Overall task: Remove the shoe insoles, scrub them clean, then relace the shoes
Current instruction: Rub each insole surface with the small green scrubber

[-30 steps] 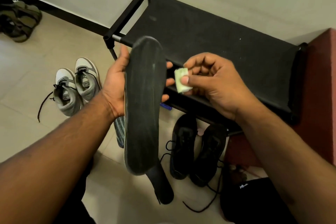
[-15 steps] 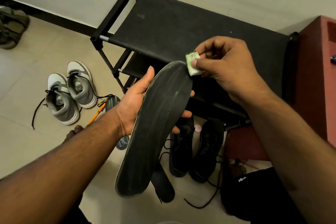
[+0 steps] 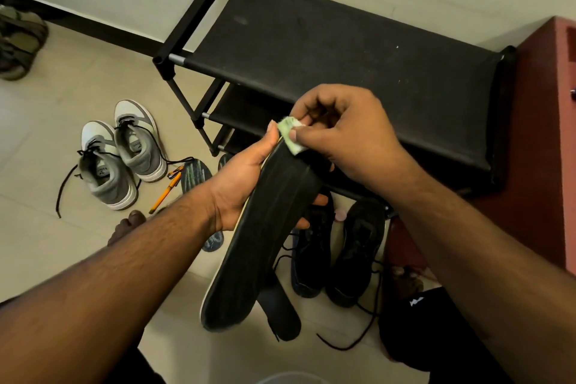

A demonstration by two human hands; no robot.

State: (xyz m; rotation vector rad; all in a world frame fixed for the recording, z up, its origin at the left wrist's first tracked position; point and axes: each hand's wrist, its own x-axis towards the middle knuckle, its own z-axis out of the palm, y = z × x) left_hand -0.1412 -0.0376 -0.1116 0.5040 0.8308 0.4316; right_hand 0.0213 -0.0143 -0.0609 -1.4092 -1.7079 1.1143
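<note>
My left hand (image 3: 241, 187) grips a long black insole (image 3: 265, 237) from beneath, tilted with its toe end up toward the rack. My right hand (image 3: 346, 134) pinches a small pale green scrub pad (image 3: 291, 135) and presses it on the insole's upper tip. A second black insole (image 3: 280, 309) lies on the floor below. The pair of black shoes (image 3: 336, 246) stands on the floor under my hands, laces loose.
A black fabric shoe rack (image 3: 343, 50) stands against the wall. Grey and white sneakers (image 3: 121, 159) sit at left, with an orange pen (image 3: 163, 193) and patterned insoles (image 3: 194, 173) beside them. A red cabinet (image 3: 542, 146) is at right. Sandals (image 3: 18, 40) lie far left.
The insole swung from upright to slanted. My right hand brought the green pad from beside the insole onto its upper tip.
</note>
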